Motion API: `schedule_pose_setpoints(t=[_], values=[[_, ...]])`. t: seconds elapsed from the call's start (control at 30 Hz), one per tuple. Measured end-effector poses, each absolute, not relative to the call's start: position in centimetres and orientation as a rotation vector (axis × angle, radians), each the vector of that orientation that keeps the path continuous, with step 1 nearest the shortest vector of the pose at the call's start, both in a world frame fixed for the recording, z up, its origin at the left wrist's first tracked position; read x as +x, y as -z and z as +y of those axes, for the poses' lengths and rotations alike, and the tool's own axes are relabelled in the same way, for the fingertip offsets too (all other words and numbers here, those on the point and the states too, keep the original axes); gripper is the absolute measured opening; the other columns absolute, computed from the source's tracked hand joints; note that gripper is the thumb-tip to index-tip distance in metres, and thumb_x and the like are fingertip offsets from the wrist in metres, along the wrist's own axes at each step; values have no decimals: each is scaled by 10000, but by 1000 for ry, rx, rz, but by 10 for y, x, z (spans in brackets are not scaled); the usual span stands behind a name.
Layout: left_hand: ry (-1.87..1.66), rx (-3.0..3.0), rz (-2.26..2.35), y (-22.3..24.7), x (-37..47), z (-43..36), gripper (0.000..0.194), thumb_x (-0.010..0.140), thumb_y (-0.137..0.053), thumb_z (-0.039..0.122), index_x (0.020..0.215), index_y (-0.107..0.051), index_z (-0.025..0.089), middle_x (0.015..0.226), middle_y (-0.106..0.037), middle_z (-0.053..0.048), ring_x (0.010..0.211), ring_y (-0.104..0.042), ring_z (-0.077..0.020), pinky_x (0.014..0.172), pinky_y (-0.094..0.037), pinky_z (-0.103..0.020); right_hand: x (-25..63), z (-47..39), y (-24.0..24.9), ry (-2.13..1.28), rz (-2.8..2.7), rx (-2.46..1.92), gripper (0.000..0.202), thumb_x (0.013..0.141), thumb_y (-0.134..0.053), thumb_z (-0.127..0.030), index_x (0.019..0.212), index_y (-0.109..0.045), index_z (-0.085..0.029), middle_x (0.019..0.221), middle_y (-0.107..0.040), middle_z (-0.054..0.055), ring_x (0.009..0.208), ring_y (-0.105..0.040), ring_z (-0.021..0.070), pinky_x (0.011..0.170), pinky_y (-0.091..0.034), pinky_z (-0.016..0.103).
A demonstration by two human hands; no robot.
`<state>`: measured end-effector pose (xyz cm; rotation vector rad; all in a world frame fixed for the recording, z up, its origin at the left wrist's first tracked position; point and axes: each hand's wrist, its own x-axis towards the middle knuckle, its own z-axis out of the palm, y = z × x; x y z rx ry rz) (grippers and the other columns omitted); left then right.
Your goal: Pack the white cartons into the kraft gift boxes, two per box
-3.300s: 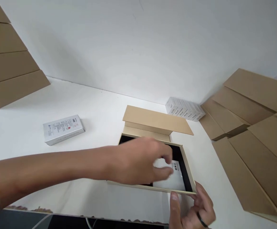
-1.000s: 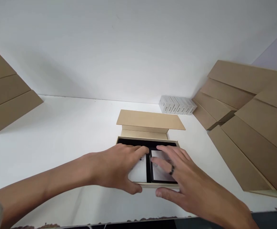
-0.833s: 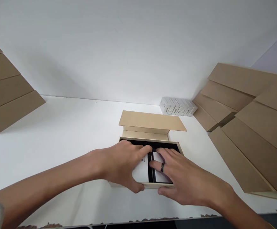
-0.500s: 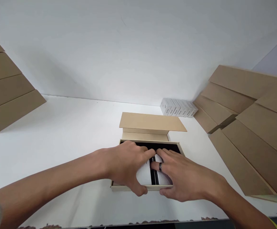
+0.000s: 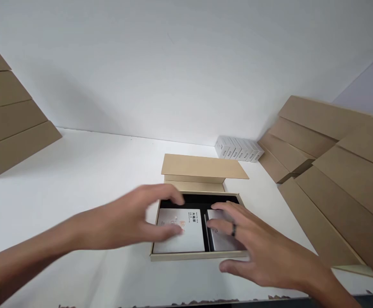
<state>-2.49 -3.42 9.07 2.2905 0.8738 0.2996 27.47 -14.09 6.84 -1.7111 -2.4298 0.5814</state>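
Observation:
A tan gift box lies on the white table, its lid folded back on the far side. Two white tea boxes sit side by side in its black insert. The left tea box shows printed lettering; the right tea box is partly covered by my right hand. My left hand hovers over the left tea box, thumb and fingers apart, holding nothing. Fingers spread, my right hand is over the right tea box; whether its fingertips touch it I cannot tell.
Several small white boxes stand in a row against the back wall. Stacks of tan boxes rise on the right and on the left. The table's front edge is chipped.
My left hand has lifted off and moved left, uncovering the left tea box. My right hand has shifted slightly right and its fingers have loosened. Both tea boxes stay in the gift box.

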Motion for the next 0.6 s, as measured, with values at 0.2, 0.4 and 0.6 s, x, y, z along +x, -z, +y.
schedule_pose_setpoints(t=[0.2, 0.4, 0.6], values=[[-579, 1720, 1287, -95, -62, 16, 482, 928, -530, 667, 890, -680, 211, 990, -747, -98, 834, -690, -262, 761, -587, -404, 330, -114, -74, -493, -1517, -1643, 652, 926, -342, -804, 756, -630, -245, 875, -674, 74, 846, -616, 212, 828, -543, 396], [-436, 1410, 917, -92, -9, 57, 399, 848, -714, 510, 1014, -690, 149, 1050, -690, -108, 786, -673, -187, 757, -579, -335, 322, -44, -74, -725, -1406, -1798, 608, 964, -266, -762, 779, -546, -255, 754, -645, 44, 585, -522, 148, 528, -418, 322], [-352, 1850, 922, -111, -40, 2, 312, 862, -696, 510, 765, -650, 218, 776, -693, -36, 782, -660, -233, 785, -552, -375, 323, -118, -79, -570, -1492, -1889, 508, 965, -441, -693, 728, -525, -252, 678, -557, -10, 617, -508, 128, 575, -427, 270]])
